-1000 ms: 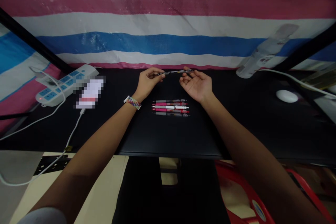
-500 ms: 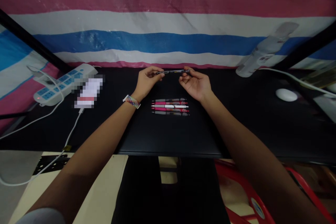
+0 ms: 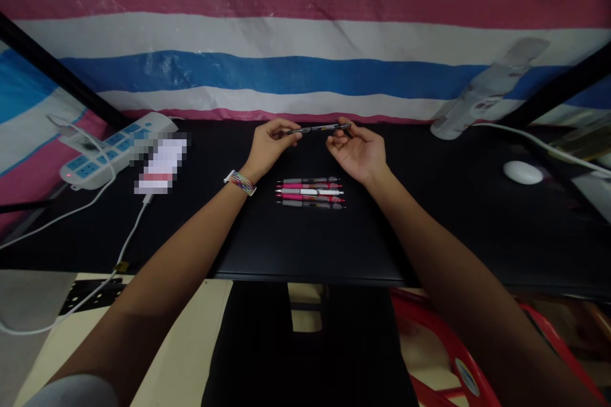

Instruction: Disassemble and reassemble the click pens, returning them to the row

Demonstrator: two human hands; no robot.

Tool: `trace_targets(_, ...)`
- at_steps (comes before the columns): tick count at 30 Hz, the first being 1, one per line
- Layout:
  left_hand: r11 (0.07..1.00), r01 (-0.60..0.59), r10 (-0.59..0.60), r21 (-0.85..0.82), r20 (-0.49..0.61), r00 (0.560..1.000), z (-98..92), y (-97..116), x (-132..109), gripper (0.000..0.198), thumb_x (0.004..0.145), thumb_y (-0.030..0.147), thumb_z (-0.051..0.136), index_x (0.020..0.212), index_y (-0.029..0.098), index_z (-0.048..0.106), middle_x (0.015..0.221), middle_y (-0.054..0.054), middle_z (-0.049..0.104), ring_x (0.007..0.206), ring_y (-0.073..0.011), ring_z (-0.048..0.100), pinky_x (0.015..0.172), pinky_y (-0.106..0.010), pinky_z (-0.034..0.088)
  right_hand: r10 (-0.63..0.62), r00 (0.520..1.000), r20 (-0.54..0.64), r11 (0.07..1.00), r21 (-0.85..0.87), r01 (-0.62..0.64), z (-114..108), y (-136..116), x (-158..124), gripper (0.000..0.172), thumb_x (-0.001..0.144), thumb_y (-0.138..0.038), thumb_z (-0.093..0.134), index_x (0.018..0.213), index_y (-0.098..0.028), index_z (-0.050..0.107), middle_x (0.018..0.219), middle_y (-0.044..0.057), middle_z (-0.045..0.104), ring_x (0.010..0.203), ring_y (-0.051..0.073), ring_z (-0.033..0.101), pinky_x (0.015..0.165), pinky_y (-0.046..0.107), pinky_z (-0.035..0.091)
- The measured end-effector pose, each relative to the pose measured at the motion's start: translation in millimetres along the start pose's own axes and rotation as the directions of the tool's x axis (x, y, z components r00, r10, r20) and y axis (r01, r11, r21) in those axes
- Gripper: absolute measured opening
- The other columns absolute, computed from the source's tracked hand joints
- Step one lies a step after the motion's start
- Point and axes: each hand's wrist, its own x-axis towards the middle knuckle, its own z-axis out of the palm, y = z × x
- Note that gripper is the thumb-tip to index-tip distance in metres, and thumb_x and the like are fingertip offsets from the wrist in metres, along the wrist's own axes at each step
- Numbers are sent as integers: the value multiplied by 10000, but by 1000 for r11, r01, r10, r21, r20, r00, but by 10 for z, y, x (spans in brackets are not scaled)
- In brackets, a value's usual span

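Note:
A slim dark pen (image 3: 321, 129) is held up between my hands near the back of the black table (image 3: 305, 241). My left hand (image 3: 271, 145) pinches its left end between thumb and fingers. At the other end, the fingers of my right hand (image 3: 359, 149) close on the tip, palm turned partly up. Below them on the table, several pens (image 3: 310, 193) lie side by side in a row, with grey, pink-red and white barrels. A woven multicoloured band circles my left wrist.
To the left are a white power strip (image 3: 119, 149) with blue sockets and a pixelated phone (image 3: 162, 162) on a white cable. A clear bottle-like cylinder (image 3: 487, 92) and a white mouse (image 3: 522, 172) are on the right. Striped sheeting (image 3: 305, 38) hangs behind; a red chair (image 3: 439, 343) is below.
The pen's right end has risen slightly, so it now tilts up to the right. Both hands keep hold and the row of pens lies as before.

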Motion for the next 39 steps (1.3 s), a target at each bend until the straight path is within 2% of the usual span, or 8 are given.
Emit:
trace_targets(3, 1000, 19, -19, 18, -15, 1000, 3, 15, 5, 179, 831, 223, 983, 956, 198, 856, 822, -21, 823, 729, -141, 757, 724, -275, 620, 12, 1000, -2, 1000, -12, -12, 4, -4, -3, 147, 955, -234, 650, 1065, -245, 746, 822, 12, 734, 706, 168, 663, 1000, 398, 718)
trace_targets(8, 998, 32, -31, 45, -9, 999, 2, 32, 5, 164, 857, 139, 949, 979, 199, 857, 839, -17, 812, 732, -140, 756, 756, -297, 630, -20, 999, 34, 999, -50, 22, -63, 18, 45, 186, 897, -191, 687, 1067, -257, 723, 756, -19, 684, 662, 149, 616, 1051, 411, 708)
trace_targets(13, 999, 26, -26, 33, -4, 1000, 0, 17, 7, 142, 853, 149, 937, 966, 210, 876, 805, -17, 810, 728, -142, 748, 724, -292, 609, -52, 997, 63, 998, -39, 55, -108, 33, 68, 253, 910, -293, 691, 1156, -259, 735, 824, 7, 724, 735, 183, 665, 1058, 481, 720)
trace_targets(21, 999, 20, -21, 32, 4, 1000, -5, 11, 8, 216, 819, 279, 1010, 973, 213, 873, 866, -28, 840, 751, -153, 770, 737, -298, 641, -22, 999, 29, 1000, 10, 22, -31, 20, 11, 126, 897, -202, 697, 1011, -255, 703, 722, -36, 658, 638, 124, 596, 1122, 393, 703)
trace_targets(24, 999, 31, -31, 35, -3, 1000, -2, 18, 8, 221, 816, 276, 1013, 969, 207, 871, 872, -34, 846, 749, -153, 770, 742, -298, 646, -17, 1000, 19, 1000, 18, 16, -16, 11, -6, 116, 905, -201, 684, 1008, -249, 709, 716, -29, 663, 630, 127, 591, 1105, 398, 713)
trace_targets(28, 1000, 26, -26, 14, 17, 1000, -8, 10, 8, 217, 829, 272, 1009, 977, 195, 871, 856, -34, 838, 749, -147, 769, 743, -291, 638, -23, 1000, -13, 1000, 8, 23, -16, 4, -4, 117, 947, -293, 679, 1048, -254, 722, 779, -3, 707, 682, 159, 644, 1073, 436, 730)
trace_targets(34, 1000, 17, -17, -9, 4, 1000, 2, 17, 3, 168, 830, 195, 967, 973, 185, 879, 862, -35, 843, 723, -125, 756, 735, -270, 633, -21, 1000, 11, 1000, 2, 21, -19, 5, 0, 157, 865, -210, 740, 1019, -237, 726, 736, -22, 687, 648, 133, 622, 1087, 401, 721)
trace_targets(39, 999, 38, -38, -9, 5, 999, 7, 29, 6, 183, 816, 196, 966, 974, 184, 875, 849, -22, 842, 720, -123, 758, 722, -252, 624, -14, 1000, 16, 1000, 13, 13, -8, -4, -9, 180, 872, -279, 768, 1045, -234, 748, 807, 0, 741, 683, 144, 662, 1063, 396, 732)
